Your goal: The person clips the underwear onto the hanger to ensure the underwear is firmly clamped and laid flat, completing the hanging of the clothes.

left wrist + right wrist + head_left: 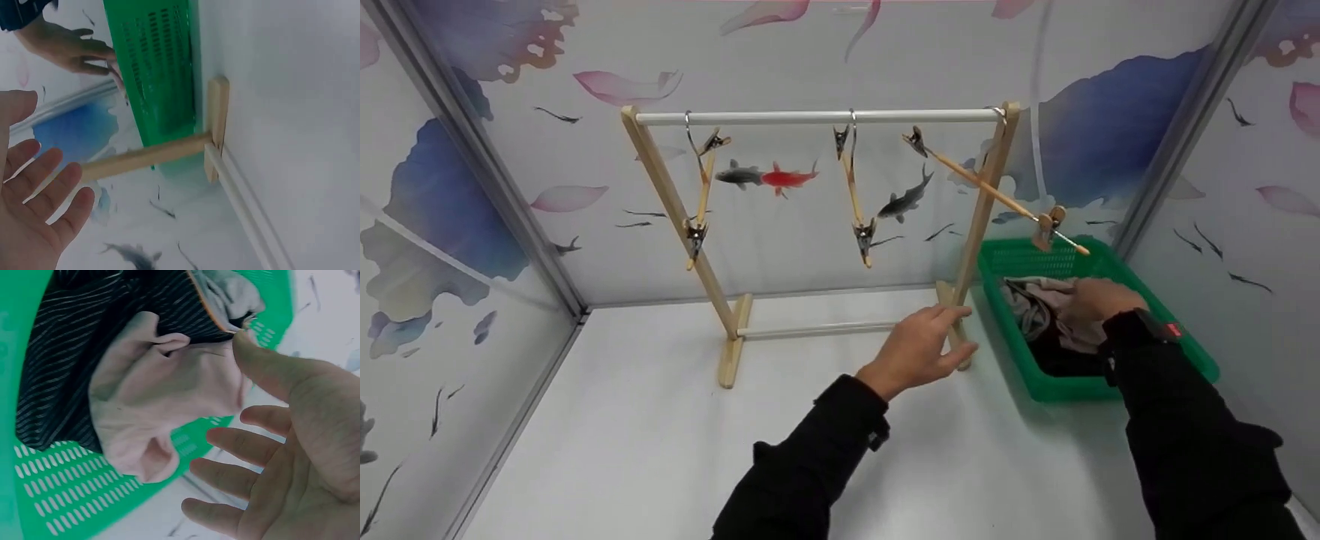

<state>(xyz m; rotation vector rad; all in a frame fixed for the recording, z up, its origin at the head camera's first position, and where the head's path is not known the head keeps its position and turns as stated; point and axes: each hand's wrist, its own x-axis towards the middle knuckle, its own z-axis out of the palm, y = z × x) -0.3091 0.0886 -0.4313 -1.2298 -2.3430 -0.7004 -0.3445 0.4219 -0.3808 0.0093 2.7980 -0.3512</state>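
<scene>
My right hand [1106,300] reaches into a green basket [1080,392] of clothes at the right. In the right wrist view its fingers are spread, and the thumb tip meets the edge of a pale pink garment [169,385]. A dark striped garment [62,360] and a grey one [230,292] lie beside it. My left hand [919,349] hovers with fingers extended, holding nothing, near the foot of a wooden rack's right post [982,210]. Three clip hangers hang on the white rod [772,118]: a left one [705,195], a middle one [853,191] and a right one [990,189].
The right hanger slants outward above the basket's back rim. A lower white bar [817,328] joins the rack's two feet. Printed wall panels [780,247] enclose the white tabletop [645,420] at the back and both sides.
</scene>
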